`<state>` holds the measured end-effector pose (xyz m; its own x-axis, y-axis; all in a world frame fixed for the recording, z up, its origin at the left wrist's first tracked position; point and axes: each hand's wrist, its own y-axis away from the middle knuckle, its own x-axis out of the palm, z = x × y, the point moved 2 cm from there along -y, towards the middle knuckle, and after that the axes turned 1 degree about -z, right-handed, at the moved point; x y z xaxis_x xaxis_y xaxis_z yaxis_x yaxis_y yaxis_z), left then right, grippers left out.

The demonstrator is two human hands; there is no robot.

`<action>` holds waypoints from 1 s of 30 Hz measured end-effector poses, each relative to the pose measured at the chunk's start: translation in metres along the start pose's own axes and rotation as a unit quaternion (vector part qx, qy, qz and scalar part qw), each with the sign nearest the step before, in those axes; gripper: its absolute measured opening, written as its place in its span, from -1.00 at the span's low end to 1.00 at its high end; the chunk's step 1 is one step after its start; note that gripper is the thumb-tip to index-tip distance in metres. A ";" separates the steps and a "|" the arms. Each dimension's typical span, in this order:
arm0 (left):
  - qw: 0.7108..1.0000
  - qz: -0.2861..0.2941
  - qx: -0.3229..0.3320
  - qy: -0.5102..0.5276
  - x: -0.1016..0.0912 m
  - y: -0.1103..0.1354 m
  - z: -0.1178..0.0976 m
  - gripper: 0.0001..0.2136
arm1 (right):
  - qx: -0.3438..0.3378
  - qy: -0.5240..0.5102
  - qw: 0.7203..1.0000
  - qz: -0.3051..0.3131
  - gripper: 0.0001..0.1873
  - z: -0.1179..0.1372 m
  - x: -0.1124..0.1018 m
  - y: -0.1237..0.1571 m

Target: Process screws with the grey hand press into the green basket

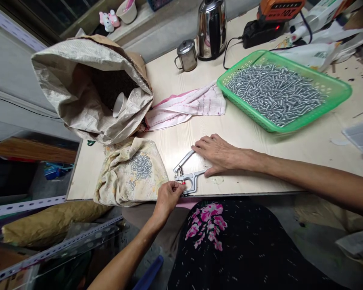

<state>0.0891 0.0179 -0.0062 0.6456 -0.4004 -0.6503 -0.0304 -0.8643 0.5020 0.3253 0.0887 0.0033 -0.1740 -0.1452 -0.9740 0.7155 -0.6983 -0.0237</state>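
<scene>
A small metal plier-like press tool (186, 173) lies on the pale table near its front edge. My right hand (219, 154) rests on the tool's two handles, fingers stretched over them. My left hand (168, 196) is pinched at the tool's jaw, where a small red part shows; what the fingertips hold is too small to name. Just left of that hand lies a patterned cloth (121, 181) with a heap of small metal pins (140, 166) on it.
A green basket (335, 102) full of metal pins sits at the right. An open paper sack (87, 117) with a white cup (119, 105) stands at the left, a pink-striped towel (187, 105) between them. A kettle (211, 28), a lidded mug (186, 55) and a charger (261, 32) stand behind.
</scene>
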 end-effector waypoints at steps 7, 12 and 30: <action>0.997 -0.042 0.042 -0.056 0.001 0.014 -0.001 -0.67 | 0.006 0.016 1.000 -0.013 -0.51 0.010 -0.001 0.008; 0.932 -0.165 0.290 -0.141 0.011 0.018 -0.023 -0.78 | 0.017 0.004 1.000 -0.007 -0.60 0.018 0.000 0.011; 0.874 -0.007 0.410 -0.260 0.023 -0.040 -0.070 -0.72 | 0.035 -0.046 0.998 0.011 -0.76 0.007 0.005 0.024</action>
<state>0.1585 0.0649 -0.0012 0.2218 -0.2878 -0.9317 -0.7001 -0.7121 0.0533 0.3369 0.0662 -0.0010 -0.2226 -0.2234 -0.9490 0.6718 -0.7405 0.0168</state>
